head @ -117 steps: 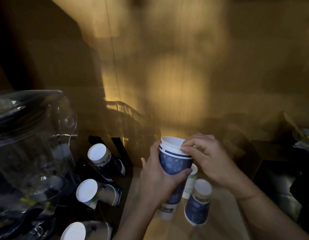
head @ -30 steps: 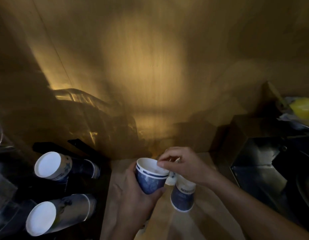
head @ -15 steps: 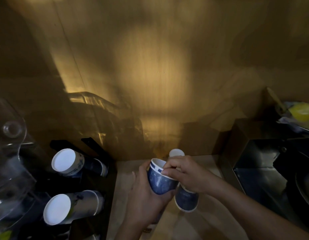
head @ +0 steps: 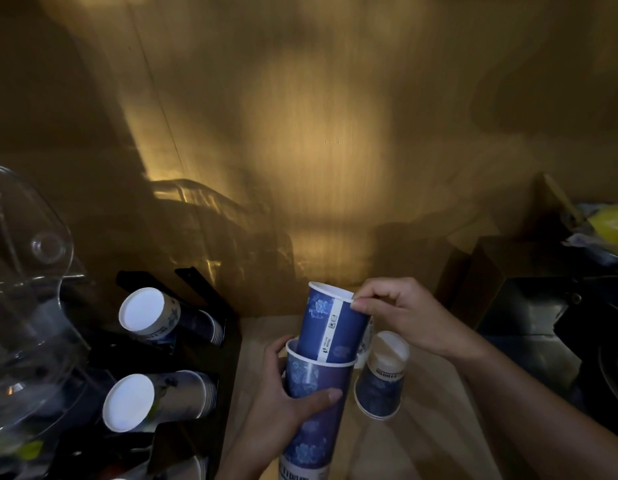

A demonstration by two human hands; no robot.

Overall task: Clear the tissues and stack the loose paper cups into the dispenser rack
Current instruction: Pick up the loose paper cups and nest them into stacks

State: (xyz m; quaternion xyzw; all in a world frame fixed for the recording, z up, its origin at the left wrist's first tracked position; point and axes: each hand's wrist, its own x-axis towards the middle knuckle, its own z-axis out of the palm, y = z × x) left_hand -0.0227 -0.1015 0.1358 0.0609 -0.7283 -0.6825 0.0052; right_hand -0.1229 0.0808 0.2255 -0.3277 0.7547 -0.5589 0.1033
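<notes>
Head view: nesting step in hand. Cup stack (head: 312, 403) wrapped by left hand (head: 283, 407); top cup (head: 331, 323) half-seated, rim pinched by right hand (head: 401, 315). Inverted loose cup (head: 382, 379) just beside on counter (head: 439, 441). Next, likely: top cup pushed home, square to avoid jamming; rack (head: 227, 327) at left.

A pale wooden tabletop (head: 421, 441) runs under both hands, dimly lit. Just under the right hand (head: 409, 315) an upturned blue cup (head: 382, 382) stands on it, base up. Left of the left hand (head: 283, 410) sits a black rack (head: 227, 341) with cups lying in it. Beyond the right hand, a dark box (head: 491, 271) rests at the wall.
</notes>
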